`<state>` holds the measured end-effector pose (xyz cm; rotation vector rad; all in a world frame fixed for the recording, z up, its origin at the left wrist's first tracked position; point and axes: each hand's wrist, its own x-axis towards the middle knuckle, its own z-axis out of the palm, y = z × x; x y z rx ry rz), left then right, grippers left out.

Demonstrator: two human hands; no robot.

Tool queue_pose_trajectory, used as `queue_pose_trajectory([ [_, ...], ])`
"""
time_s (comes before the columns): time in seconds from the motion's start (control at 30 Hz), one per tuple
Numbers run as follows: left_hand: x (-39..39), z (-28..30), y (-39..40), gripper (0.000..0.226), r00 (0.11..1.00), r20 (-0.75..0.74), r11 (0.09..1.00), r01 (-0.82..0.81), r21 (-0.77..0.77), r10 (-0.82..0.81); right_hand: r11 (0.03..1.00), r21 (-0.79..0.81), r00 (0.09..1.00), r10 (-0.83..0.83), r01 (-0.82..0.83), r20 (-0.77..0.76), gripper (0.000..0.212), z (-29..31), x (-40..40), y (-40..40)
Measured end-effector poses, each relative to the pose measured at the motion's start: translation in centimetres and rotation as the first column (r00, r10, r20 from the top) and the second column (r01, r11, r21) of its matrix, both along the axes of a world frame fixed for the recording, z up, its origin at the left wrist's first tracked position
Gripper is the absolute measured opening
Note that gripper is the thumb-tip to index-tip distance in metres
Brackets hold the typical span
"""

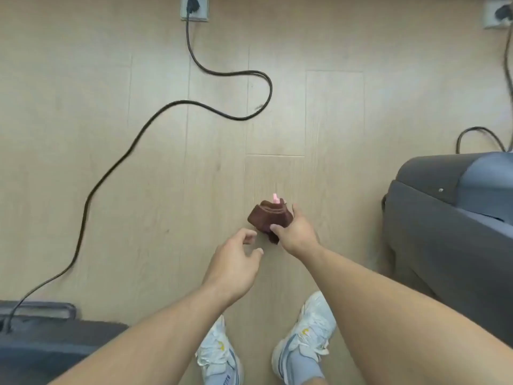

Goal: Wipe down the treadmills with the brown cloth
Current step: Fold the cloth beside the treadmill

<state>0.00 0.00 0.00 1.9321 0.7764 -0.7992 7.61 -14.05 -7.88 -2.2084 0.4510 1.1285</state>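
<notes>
My right hand (297, 234) grips a folded brown cloth (266, 218) with a small pink tag sticking up from it, held out over the wooden floor. Just left of and below the cloth, my left hand (236, 262) hovers with fingers spread and curled, holding nothing. A grey treadmill (449, 218) fills the right edge. The front of another treadmill (50, 343) shows at the lower left corner.
A black power cable (172, 104) snakes across the floor from a floor socket (194, 8) to the left treadmill. A second socket (499, 13) and cable lie at the top right. My white trainers (305, 340) stand on the light wood floor (138, 190) between the machines.
</notes>
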Motion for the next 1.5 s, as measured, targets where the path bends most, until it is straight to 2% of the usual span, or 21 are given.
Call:
queue_pose_trajectory([
  [0.1,-1.8,-1.4,0.0,0.033,0.999,-0.042,1.000,0.000,-0.022,-0.001,1.000,-0.004,1.000,0.013,-0.013,-0.007,0.049,-2.7,-0.1,1.0],
  [0.23,-4.1,-1.1,1.0,0.033,0.991,-0.134,0.999,-0.026,0.019,0.028,0.987,-0.123,0.995,-0.101,0.103,0.025,0.035,-2.8,-0.7,1.9],
  [0.4,-6.4,2.5,1.0,0.032,0.963,-0.240,0.992,-0.124,0.017,0.124,0.962,-0.202,0.982,-0.176,0.186,0.065,0.019,2.6,-3.3,1.9],
  [0.5,-6.8,6.9,0.5,0.042,0.915,-0.317,0.957,-0.282,-0.066,0.248,0.958,-0.084,0.957,-0.262,0.273,0.125,0.010,9.8,-6.8,2.2],
  [0.6,-6.3,13.2,0.5,0.071,0.753,-0.489,0.813,-0.565,-0.139,0.440,0.880,0.152,0.879,-0.467,0.450,0.101,0.011,20.4,-10.4,2.5],
  [0.67,-6.1,18.2,1.1,0.089,0.646,-0.568,0.654,-0.720,-0.232,0.510,0.804,0.292,0.832,-0.553,0.518,0.048,0.012,28.8,-12.3,2.2],
  [0.77,-4.7,27.4,1.9,0.074,0.615,-0.571,0.409,-0.788,-0.460,0.543,0.726,0.415,0.809,-0.586,0.548,-0.043,0.020,40.4,-14.9,0.9],
  [0.8,-4.1,30.5,2.1,0.063,0.603,-0.536,0.364,-0.792,-0.490,0.590,0.720,0.423,0.811,-0.581,0.550,-0.066,0.024,43.4,-15.9,0.3],
  [0.83,-3.5,33.5,2.2,0.051,0.624,-0.460,0.381,-0.766,-0.517,0.632,0.742,0.398,0.826,-0.558,0.539,-0.079,0.027,46.0,-17.0,-0.2],
  [0.9,-2.7,38.9,1.7,0.034,0.767,-0.234,0.577,-0.614,-0.539,0.597,0.805,0.332,0.864,-0.498,0.492,-0.072,0.038,49.9,-18.9,-1.1],
  [0.97,-2.6,43.6,0.4,0.028,0.901,-0.053,0.738,-0.385,-0.554,0.430,0.843,0.252,0.870,-0.493,0.475,0.011,0.054,53.1,-19.5,-2.0],
  [1.03,-2.9,47.3,-1.3,0.023,0.961,0.115,0.807,-0.142,-0.574,0.251,0.816,0.279,0.807,-0.563,0.507,0.178,0.063,56.6,-19.0,-2.9],
  [1.1,-3.3,50.4,-3.3,0.022,0.961,0.250,0.789,0.063,-0.612,0.117,0.778,0.370,0.731,-0.616,0.507,0.294,0.065,59.8,-18.3,-4.1],
  [1.17,-3.9,53.1,-5.4,0.022,0.951,0.303,0.753,0.154,-0.640,0.063,0.754,0.459,0.700,-0.635,0.470,0.326,0.062,62.5,-18.2,-5.3],
  [1.23,-4.9,54.6,-7.3,0.020,0.951,0.309,0.714,0.195,-0.672,0.032,0.736,0.508,0.654,-0.657,0.448,0.375,0.042,64.8,-18.9,-6.4],
  [1.27,-5.6,55.0,-8.3,0.019,0.948,0.319,0.705,0.218,-0.674,0.012,0.714,0.526,0.595,-0.690,0.463,0.413,0.032,65.6,-19.6,-7.1],
  [1.37,-8.0,56.8,-10.8,0.029,0.881,0.469,0.753,0.350,-0.557,-0.063,0.651,0.542,0.396,-0.756,0.531,0.521,0.013,67.5,-22.2,-9.2],
  [1.43,-9.7,58.0,-12.4,0.029,0.789,0.596,0.775,0.468,-0.425,-0.149,0.624,0.543,0.301,-0.765,0.561,0.569,0.014,68.1,-24.3,-10.8],
  [1.5,-11.5,59.2,-13.9,0.022,0.726,0.651,0.770,0.539,-0.341,-0.221,0.602,0.549,0.251,-0.773,0.580,0.582,0.022,69.0,-26.3,-12.2],
])
